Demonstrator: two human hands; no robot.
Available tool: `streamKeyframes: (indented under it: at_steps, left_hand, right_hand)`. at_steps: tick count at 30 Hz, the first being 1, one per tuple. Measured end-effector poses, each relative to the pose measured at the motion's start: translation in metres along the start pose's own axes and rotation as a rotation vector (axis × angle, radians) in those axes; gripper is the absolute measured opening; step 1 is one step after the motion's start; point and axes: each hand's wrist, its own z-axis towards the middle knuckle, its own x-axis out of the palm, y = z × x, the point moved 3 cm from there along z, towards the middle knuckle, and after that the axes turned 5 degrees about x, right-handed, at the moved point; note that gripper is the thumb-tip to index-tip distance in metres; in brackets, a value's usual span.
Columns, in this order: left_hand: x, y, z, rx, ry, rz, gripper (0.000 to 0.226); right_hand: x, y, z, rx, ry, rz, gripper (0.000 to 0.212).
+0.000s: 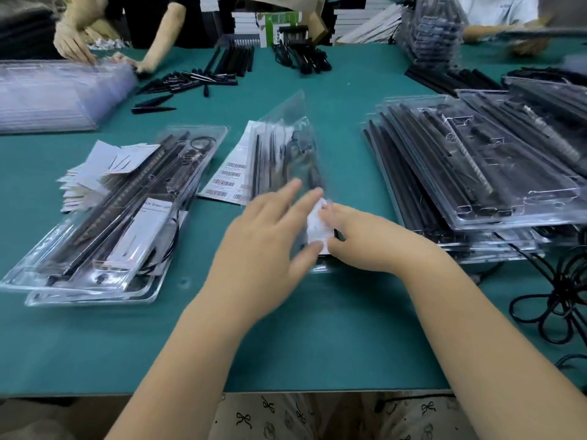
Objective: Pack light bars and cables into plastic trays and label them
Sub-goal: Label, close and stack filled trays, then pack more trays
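We are at the labelling step: our right hand (365,239) pinches a small white paper label (317,225) onto the clear plastic tray of black light bars (286,154) lying at table centre, twelve o'clock from us; our left hand (266,246), fingers straight, steadies it. Next comes pressing the label flat.

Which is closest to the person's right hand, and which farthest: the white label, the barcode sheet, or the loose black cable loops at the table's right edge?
1. White label: touching the right hand, at the near end of the clear tray.
2. Barcode sheet: to the left, partly under that tray.
3. Black cable loops: far right, by the table edge.
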Motion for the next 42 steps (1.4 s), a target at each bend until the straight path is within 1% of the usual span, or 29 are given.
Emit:
streamKeyframes:
  at_steps: [2,3,6,8,11,13,16,18,21,23,24,27,28,30,32,34,37,39,42]
  left_hand:
    - [0.013,-0.002,0.000,0.031,0.111,0.059,0.059]
    - [0.017,-0.001,-0.001,0.033,0.128,0.078,0.058]
    - [0.023,-0.001,-0.003,0.034,0.089,0.105,0.053]
    - [0.024,0.001,-0.004,0.048,0.057,0.107,0.050]
    - [0.025,0.006,-0.004,0.036,0.118,0.104,0.054]
    - [0.028,0.010,-0.006,0.031,0.164,0.103,0.056]
    - [0.031,0.011,-0.007,0.034,0.198,0.100,0.055]
    - [0.032,0.012,-0.005,0.032,0.206,0.116,0.053]
    - [0.032,0.012,-0.005,0.025,0.215,0.139,0.059]
    - [0.033,0.012,-0.006,0.023,0.223,0.154,0.060]
    - [0.033,0.012,-0.006,0.022,0.227,0.161,0.061]
    - [0.034,0.012,-0.005,0.023,0.229,0.176,0.061]
    - [0.034,0.012,-0.005,0.025,0.230,0.179,0.060]
    - [0.035,0.012,-0.005,0.031,0.233,0.186,0.056]
    - [0.036,0.013,-0.005,0.037,0.233,0.184,0.053]
    - [0.037,0.013,-0.005,0.038,0.229,0.179,0.054]
    - [0.037,0.013,-0.006,0.045,0.251,0.187,0.059]
    - [0.037,0.013,-0.007,0.045,0.270,0.187,0.067]
    - [0.037,0.014,-0.007,0.050,0.277,0.172,0.064]
  right_hand:
    - [0.002,0.000,0.002,-0.020,0.003,0.034,0.054]
    - [0.003,-0.001,0.003,-0.019,0.004,0.049,0.056]
    - [0.003,-0.005,0.005,-0.004,-0.003,0.058,0.057]
    - [0.003,-0.006,0.005,-0.016,-0.006,0.054,0.053]
    - [0.003,-0.009,0.002,0.039,-0.026,0.101,0.042]
    - [0.002,-0.011,0.001,0.063,-0.062,0.136,0.031]
    - [-0.001,-0.016,0.000,0.088,-0.146,0.198,0.028]
    - [-0.004,-0.017,-0.002,0.108,-0.209,0.227,0.017]
    - [-0.006,-0.016,-0.005,0.108,-0.265,0.220,0.021]
    - [-0.008,-0.015,-0.007,0.114,-0.263,0.237,0.015]
    - [-0.009,-0.015,-0.008,0.127,-0.255,0.255,0.017]
    - [-0.010,-0.016,-0.010,0.200,-0.241,0.352,0.038]
    - [-0.010,-0.015,-0.011,0.231,-0.251,0.413,0.038]
    - [-0.009,-0.014,-0.011,0.254,-0.301,0.472,0.031]
    - [-0.007,-0.015,-0.012,0.247,-0.339,0.461,0.030]
    - [-0.004,-0.014,-0.014,0.220,-0.309,0.455,0.033]
    - [-0.003,-0.010,-0.015,0.147,-0.276,0.314,0.044]
    - [-0.003,-0.007,-0.015,0.109,-0.284,0.204,0.039]
    - [-0.003,-0.007,-0.016,0.085,-0.222,0.127,0.035]
